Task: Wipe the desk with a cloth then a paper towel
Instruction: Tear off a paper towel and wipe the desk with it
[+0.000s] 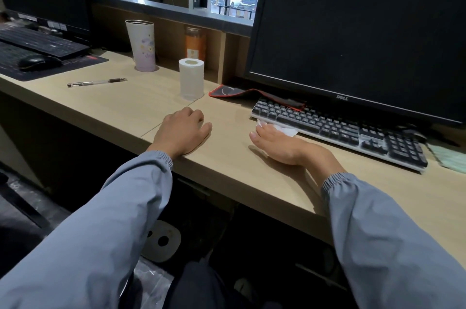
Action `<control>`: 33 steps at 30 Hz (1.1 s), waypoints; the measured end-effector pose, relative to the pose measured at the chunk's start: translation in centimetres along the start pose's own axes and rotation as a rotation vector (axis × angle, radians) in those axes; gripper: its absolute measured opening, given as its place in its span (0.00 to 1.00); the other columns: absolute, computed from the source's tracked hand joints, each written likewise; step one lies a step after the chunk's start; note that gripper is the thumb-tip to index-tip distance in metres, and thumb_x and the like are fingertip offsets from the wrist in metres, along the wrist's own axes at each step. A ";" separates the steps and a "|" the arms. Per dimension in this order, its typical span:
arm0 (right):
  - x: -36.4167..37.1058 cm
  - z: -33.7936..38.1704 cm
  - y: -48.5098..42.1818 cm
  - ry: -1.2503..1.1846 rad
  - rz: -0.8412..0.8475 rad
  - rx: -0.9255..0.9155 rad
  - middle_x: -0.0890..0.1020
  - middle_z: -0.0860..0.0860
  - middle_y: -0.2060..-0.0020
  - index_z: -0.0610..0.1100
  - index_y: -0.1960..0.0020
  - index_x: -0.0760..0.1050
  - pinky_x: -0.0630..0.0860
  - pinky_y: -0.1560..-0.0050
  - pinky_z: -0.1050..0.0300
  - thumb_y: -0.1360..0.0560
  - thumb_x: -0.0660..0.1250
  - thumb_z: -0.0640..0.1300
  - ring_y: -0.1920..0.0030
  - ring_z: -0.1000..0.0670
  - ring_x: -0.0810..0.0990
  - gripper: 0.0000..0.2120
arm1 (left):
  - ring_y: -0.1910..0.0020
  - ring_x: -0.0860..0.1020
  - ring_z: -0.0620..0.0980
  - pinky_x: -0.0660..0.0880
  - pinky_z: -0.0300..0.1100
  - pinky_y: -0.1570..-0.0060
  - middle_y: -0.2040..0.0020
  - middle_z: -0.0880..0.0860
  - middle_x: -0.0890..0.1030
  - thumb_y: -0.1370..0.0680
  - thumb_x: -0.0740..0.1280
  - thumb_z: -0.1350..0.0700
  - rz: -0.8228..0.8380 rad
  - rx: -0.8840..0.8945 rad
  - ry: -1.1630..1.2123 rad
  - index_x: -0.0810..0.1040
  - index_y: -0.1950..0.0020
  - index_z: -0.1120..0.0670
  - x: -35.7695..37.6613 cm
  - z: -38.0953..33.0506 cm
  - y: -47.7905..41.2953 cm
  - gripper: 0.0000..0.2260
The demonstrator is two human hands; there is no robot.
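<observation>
My right hand (282,143) lies flat on the light wooden desk (227,157), pressing a crumpled white paper towel (286,130) that pokes out from under the fingers, right at the front edge of the keyboard (338,129). My left hand (182,131) rests palm down on the desk near its front edge, fingers loosely curled, holding nothing. A white paper roll (191,79) stands upright behind the left hand. A greenish cloth (451,158) lies at the far right edge of the desk.
A large dark monitor (365,31) stands behind the keyboard, with a red-edged black mouse pad (252,93) partly under it. A pen (97,82), a tall white cup (141,45) and an orange bottle (195,43) sit further back. Another keyboard and mouse (37,62) are at the far left.
</observation>
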State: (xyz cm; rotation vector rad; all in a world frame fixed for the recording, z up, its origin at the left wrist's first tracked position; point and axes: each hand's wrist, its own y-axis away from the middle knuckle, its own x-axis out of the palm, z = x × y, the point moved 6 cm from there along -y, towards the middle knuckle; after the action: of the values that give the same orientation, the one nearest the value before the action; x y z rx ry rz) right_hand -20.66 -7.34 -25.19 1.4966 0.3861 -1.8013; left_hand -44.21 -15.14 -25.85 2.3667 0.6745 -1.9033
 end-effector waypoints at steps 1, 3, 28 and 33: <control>0.0 0.3 0.4 0.002 0.010 -0.010 0.41 0.53 0.17 0.47 0.16 0.43 0.41 0.19 0.49 0.17 0.42 0.66 0.19 0.53 0.39 0.36 | 0.42 0.76 0.57 0.70 0.55 0.40 0.40 0.56 0.78 0.17 0.56 0.40 0.001 0.001 0.002 0.76 0.35 0.52 0.0 0.0 0.0 0.20; 0.2 1.1 1.8 -0.011 0.029 -0.041 0.42 0.53 0.17 0.46 0.16 0.44 0.40 0.22 0.54 0.16 0.43 0.65 0.19 0.54 0.40 0.35 | 0.41 0.76 0.58 0.70 0.55 0.39 0.39 0.56 0.78 0.17 0.56 0.41 0.000 -0.002 0.011 0.76 0.35 0.52 0.0 0.2 0.0 0.20; 5.4 4.8 14.6 0.227 -0.116 -0.304 0.41 0.62 0.19 0.55 0.16 0.43 0.34 0.29 0.72 0.14 0.44 0.60 0.21 0.63 0.38 0.29 | 0.34 0.76 0.53 0.71 0.53 0.32 0.30 0.51 0.77 0.15 0.60 0.45 -0.014 0.194 0.140 0.78 0.31 0.49 -0.8 -10.6 2.3 0.16; 5.4 2.0 16.1 0.227 -0.115 -0.246 0.36 0.65 0.21 0.59 0.17 0.39 0.35 0.26 0.70 0.16 0.43 0.64 0.24 0.68 0.33 0.30 | 0.35 0.76 0.54 0.70 0.53 0.34 0.32 0.52 0.78 0.14 0.59 0.46 0.034 0.202 0.170 0.79 0.32 0.51 1.5 -12.5 3.1 0.17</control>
State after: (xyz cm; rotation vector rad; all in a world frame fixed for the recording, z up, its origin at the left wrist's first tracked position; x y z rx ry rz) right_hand -10.88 -21.38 -26.07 1.5311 0.7913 -1.6054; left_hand -31.38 -13.92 -24.88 2.6676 0.4659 -1.8527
